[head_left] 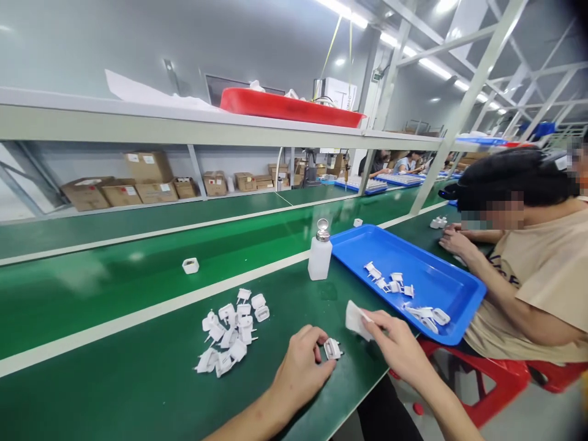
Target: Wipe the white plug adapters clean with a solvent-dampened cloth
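My left hand [303, 367] rests on the green bench with thumb and index finger curled against a small white plug housing [331, 349], whose pins point right. In my right hand [397, 343], pinched between thumb and fingers, is a folded white cloth [357, 320], held just above the bench to the right of that housing. A loose heap of similar white plug housings [229, 331] lies left of my left hand. Behind both hands stands a white pump bottle [320, 254] with its metal lid flipped up.
A blue tray [353, 242] holding several white plug parts [395, 285] sits to the right. Beyond runs a green conveyor belt [138, 257] carrying a white housing [190, 265]. A co-worker [519, 263] sits at the right. Overhead, a shelf bears a red tray [289, 109].
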Motion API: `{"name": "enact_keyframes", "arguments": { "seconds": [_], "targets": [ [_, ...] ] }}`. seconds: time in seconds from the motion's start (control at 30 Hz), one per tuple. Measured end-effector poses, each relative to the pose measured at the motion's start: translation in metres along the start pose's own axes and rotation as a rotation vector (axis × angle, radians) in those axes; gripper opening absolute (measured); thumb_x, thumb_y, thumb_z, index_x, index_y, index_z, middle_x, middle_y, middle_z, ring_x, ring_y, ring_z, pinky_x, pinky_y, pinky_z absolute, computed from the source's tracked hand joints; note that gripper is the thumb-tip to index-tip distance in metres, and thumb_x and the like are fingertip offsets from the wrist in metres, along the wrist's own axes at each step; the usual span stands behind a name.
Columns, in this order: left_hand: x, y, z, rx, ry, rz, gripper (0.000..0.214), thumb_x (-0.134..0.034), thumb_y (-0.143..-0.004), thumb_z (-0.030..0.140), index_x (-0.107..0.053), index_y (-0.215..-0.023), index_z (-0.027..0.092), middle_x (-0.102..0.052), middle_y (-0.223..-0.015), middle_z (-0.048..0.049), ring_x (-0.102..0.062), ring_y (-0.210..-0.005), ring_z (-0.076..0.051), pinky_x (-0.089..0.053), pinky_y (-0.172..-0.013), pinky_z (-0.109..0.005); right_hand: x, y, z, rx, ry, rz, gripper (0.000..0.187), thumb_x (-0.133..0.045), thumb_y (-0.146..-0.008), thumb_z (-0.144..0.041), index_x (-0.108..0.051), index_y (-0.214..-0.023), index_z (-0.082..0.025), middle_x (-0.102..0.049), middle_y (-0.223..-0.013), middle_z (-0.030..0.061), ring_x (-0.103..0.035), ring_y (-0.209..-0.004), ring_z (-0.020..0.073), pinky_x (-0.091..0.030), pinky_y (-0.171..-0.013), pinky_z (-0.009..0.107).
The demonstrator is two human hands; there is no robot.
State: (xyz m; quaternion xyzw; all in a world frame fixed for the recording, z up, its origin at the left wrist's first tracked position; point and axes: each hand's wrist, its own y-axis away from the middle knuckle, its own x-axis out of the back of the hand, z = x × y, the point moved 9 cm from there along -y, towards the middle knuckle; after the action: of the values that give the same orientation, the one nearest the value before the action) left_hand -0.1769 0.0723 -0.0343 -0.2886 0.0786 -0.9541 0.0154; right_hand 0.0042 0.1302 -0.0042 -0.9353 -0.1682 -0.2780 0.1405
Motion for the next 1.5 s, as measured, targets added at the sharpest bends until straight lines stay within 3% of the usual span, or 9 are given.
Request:
{"name": "enact_keyframes", "arguments": {
  "seconds": [0.13,0.27,0.47,0.63,0.83,1.03,1.27,1.37,1.5],
  "targets": [
    [0.003,0.001,0.003,-0.03,0.016,-0.01,0.047,-0.072,-0.067,0.013,-0.069,-0.113,0.018,-0.062,-0.093,-0.0013,-0.056,-0.065,-0.015,-0.046,-0.061,-0.028,0.016,0.022,0.03,-0.213,-0.147,0.177,0.046,-0.049,-0.1,-0.052,-0.078,-0.114,-0.019,-0.076,-0.094,0.006,-0.064,-0.091,0.0288,-0.047,-0.08,0.037],
    [0.002,0.002,0.007,-0.079,0.082,-0.037,0.028,-0.071,-0.082,0.019,-0.078,-0.109,0.023,-0.069,-0.085,-0.002,-0.061,-0.068,-0.017,-0.051,-0.066,-0.029,-0.001,0.039,0.04,-0.318,-0.338,0.189,0.044,-0.061,-0.093,-0.056,-0.081,-0.091,-0.017,-0.066,-0.069,0.0009,-0.053,-0.065,0.0191,-0.037,-0.06,0.029],
    [0.008,0.007,0.001,-0.123,0.369,0.05,0.033,-0.078,-0.083,0.023,-0.08,-0.115,0.025,-0.079,-0.102,-0.0067,-0.074,-0.086,-0.022,-0.061,-0.081,-0.033,-0.052,0.041,0.027,-0.35,-0.697,0.166,0.042,-0.072,-0.085,-0.058,-0.081,-0.1,-0.02,-0.072,-0.082,0.0034,-0.057,-0.076,0.0202,-0.047,-0.069,0.03],
    [0.018,0.013,0.007,-0.248,0.323,0.151,0.033,-0.08,-0.084,0.025,-0.08,-0.117,0.027,-0.081,-0.098,-0.0075,-0.075,-0.081,-0.021,-0.061,-0.075,-0.03,-0.084,0.041,0.011,-0.349,-0.953,0.207,0.043,-0.069,-0.086,-0.06,-0.08,-0.108,-0.025,-0.075,-0.103,0.0068,-0.065,-0.094,0.0254,-0.054,-0.086,0.037],
    [0.023,0.012,-0.004,-0.144,0.4,0.248,0.028,-0.086,-0.077,0.029,-0.084,-0.105,0.023,-0.078,-0.085,-0.0065,-0.073,-0.07,-0.019,-0.061,-0.065,-0.027,-0.102,0.042,0.008,-0.31,-1.15,0.206,0.034,-0.072,-0.089,-0.049,-0.079,-0.113,-0.026,-0.076,-0.109,0.008,-0.066,-0.104,0.0276,-0.054,-0.092,0.039],
    [0.019,0.004,-0.028,0.108,0.683,0.295,0.032,-0.088,-0.073,0.036,-0.082,-0.096,0.015,-0.081,-0.085,-0.0094,-0.077,-0.077,-0.024,-0.065,-0.073,-0.033,-0.09,0.056,-0.002,-0.108,-0.607,0.292,0.039,-0.056,-0.1,-0.046,-0.072,-0.13,-0.027,-0.071,-0.112,0.0076,-0.066,-0.093,0.0237,-0.054,-0.082,0.032],
    [0.011,0.0,-0.013,0.083,0.677,0.131,0.019,-0.082,-0.074,0.022,-0.084,-0.092,0.018,-0.082,-0.091,-0.0073,-0.077,-0.082,-0.024,-0.063,-0.072,-0.029,-0.071,0.055,-0.052,0.519,0.098,0.204,0.063,-0.043,-0.099,-0.008,-0.046,-0.154,-0.038,-0.07,-0.11,0.0044,-0.058,-0.103,0.0239,-0.051,-0.081,0.032],
    [0.012,-0.001,-0.021,0.122,0.695,0.162,0.023,-0.087,-0.068,0.022,-0.084,-0.091,0.017,-0.082,-0.086,-0.0075,-0.075,-0.08,-0.023,-0.062,-0.075,-0.031,-0.054,0.051,-0.04,0.451,0.161,0.277,0.055,-0.043,-0.1,-0.01,-0.053,-0.149,-0.033,-0.066,-0.102,0.0057,-0.058,-0.097,0.0226,-0.05,-0.078,0.031],
    [0.011,-0.005,-0.028,0.148,0.767,0.163,0.031,-0.091,-0.067,0.026,-0.082,-0.095,0.014,-0.081,-0.083,-0.0079,-0.073,-0.078,-0.02,-0.059,-0.077,-0.03,-0.013,0.06,-0.013,0.16,0.262,0.678,0.035,-0.05,-0.101,-0.022,-0.069,-0.131,-0.019,-0.059,-0.109,0.0121,-0.06,-0.094,0.0241,-0.05,-0.077,0.033]
  ]
}}
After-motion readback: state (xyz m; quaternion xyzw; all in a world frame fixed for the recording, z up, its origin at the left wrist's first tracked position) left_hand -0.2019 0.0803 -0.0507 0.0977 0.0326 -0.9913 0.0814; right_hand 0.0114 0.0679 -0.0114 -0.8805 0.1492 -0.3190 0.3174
